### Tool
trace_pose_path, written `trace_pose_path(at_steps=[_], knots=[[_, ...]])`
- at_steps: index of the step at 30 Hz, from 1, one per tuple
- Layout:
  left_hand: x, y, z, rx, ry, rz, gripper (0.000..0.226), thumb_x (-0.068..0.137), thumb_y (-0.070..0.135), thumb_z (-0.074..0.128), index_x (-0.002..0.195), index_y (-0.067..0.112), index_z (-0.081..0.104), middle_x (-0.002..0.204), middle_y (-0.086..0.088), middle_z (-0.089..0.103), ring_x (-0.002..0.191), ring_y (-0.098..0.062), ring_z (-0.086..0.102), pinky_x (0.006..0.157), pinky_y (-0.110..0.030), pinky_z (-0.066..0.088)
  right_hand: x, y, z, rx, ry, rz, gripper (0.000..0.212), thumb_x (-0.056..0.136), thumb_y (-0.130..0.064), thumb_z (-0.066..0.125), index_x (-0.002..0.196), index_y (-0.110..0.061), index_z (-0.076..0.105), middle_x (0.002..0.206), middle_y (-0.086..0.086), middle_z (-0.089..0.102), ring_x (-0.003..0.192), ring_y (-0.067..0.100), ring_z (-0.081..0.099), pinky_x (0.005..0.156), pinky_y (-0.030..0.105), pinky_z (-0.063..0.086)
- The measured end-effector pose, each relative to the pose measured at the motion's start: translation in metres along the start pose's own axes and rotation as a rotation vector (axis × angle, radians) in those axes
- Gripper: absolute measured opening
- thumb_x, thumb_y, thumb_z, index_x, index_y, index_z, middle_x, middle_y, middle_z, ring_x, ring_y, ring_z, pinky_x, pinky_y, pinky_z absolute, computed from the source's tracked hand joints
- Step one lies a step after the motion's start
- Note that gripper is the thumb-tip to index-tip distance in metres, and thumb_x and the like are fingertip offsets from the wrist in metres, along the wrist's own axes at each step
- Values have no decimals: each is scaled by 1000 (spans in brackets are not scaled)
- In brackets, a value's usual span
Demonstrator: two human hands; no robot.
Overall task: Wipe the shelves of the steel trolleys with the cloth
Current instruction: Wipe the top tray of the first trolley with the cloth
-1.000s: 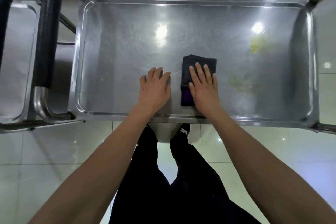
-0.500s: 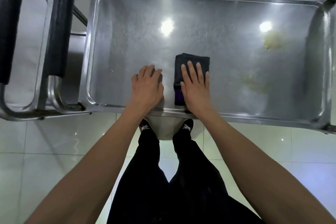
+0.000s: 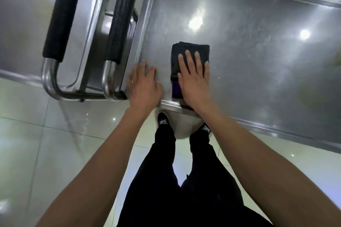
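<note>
Cloth (image 3: 190, 50) first: it lies folded and dark, with a purple edge toward the near rim, on the top shelf (image 3: 258, 64) of the steel trolley, left of centre in the frame. My right hand (image 3: 193, 79) lies flat on top of it, fingers straight and slightly spread, pressing it down on the steel rather than gripping it. My left hand (image 3: 144, 83) is just beside it, to the left, palm down on the shelf near the lower-left corner; its fingers look straight, though that part is blurred, and it holds nothing.

I judge the step in hand to be the wiping stroke itself. To do it well I want even pressure through the whole palm, so the fold stays flat and does not bunch under the fingertips. I would run long overlapping passes along the shelf, working into the rounded corners and along the raised rim where grime collects. A yellowish smear (image 3: 337, 61) shows at the right edge of the frame, well apart from the cloth, and probably needs firmer rubbing. The left hand can brace the trolley so it does not roll. A second trolley (image 3: 24, 29) stands in the upper left with its black handles (image 3: 60, 13), its shelf awaiting the same treatment.
</note>
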State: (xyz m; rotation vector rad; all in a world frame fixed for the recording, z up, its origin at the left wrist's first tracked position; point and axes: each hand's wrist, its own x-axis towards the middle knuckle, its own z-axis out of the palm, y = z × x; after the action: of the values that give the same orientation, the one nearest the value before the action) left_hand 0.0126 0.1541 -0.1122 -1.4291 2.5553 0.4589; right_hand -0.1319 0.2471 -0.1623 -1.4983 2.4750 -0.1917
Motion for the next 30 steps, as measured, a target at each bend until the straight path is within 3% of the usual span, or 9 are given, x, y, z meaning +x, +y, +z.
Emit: trace_pose_path(at_steps=[7,11,13,16,19,21,23,27,30], knots=[[2,-25,-4,-180,79,-74,55,95,18,31,148,6,38,159,-15,31,150,-28,24,123,-42,21,30,-59,14,16,-23,-65,59,104,-37,24,160,-22,14,167,4,11,154,28,2,122,56,9],[7,-28,-5,-337,14,-156,55,101,17,32,154,6,29,164,-10,24,153,-19,16,126,-38,14,46,-89,16,27,-78,-131,65,98,-42,15,160,-22,9,168,3,7,154,28,0,122,56,8],[8,-29,-11,-415,8,-159,56,97,18,31,152,7,33,159,-11,32,149,-21,26,125,-40,20,47,-93,18,32,-86,-140,65,98,-43,15,160,-23,10,168,2,7,154,28,-1,122,56,7],[8,-29,-18,-487,0,-160,54,90,24,29,138,2,44,143,-16,48,134,-28,44,113,-47,36,40,-88,21,12,-88,-174,67,97,-45,22,159,-23,8,168,2,5,154,27,-2,122,55,8],[7,-28,-18,-523,-22,-171,60,92,30,25,138,-2,43,144,-19,47,136,-31,42,113,-48,34,25,-86,22,-31,-128,-246,86,88,-54,36,159,-22,1,168,3,0,154,29,-6,123,56,5],[4,-28,-15,-514,-25,-168,64,96,36,21,143,-2,40,151,-19,42,144,-28,35,118,-46,29,12,-83,23,-41,-138,-248,92,88,-51,51,159,-21,0,168,3,-1,154,28,-8,123,55,3],[3,-27,-13,-492,-13,-177,68,97,41,16,147,0,39,157,-17,35,150,-25,26,122,-44,22,-4,-78,23,-42,-123,-244,88,92,-42,54,160,-20,2,168,4,1,154,28,-7,123,55,4],[-4,-19,-9,-406,71,-137,64,99,40,17,142,5,48,156,-14,38,149,-24,26,122,-44,24,-31,-61,19,-37,-103,-257,63,105,-39,28,160,-18,5,168,4,2,154,27,-6,123,54,6],[-11,-5,-3,-293,42,-77,56,102,37,22,145,10,46,159,-11,34,151,-24,22,123,-48,20,-42,-40,13,-33,-102,-222,58,108,-38,23,160,-19,7,168,3,3,154,25,-4,123,53,8]])
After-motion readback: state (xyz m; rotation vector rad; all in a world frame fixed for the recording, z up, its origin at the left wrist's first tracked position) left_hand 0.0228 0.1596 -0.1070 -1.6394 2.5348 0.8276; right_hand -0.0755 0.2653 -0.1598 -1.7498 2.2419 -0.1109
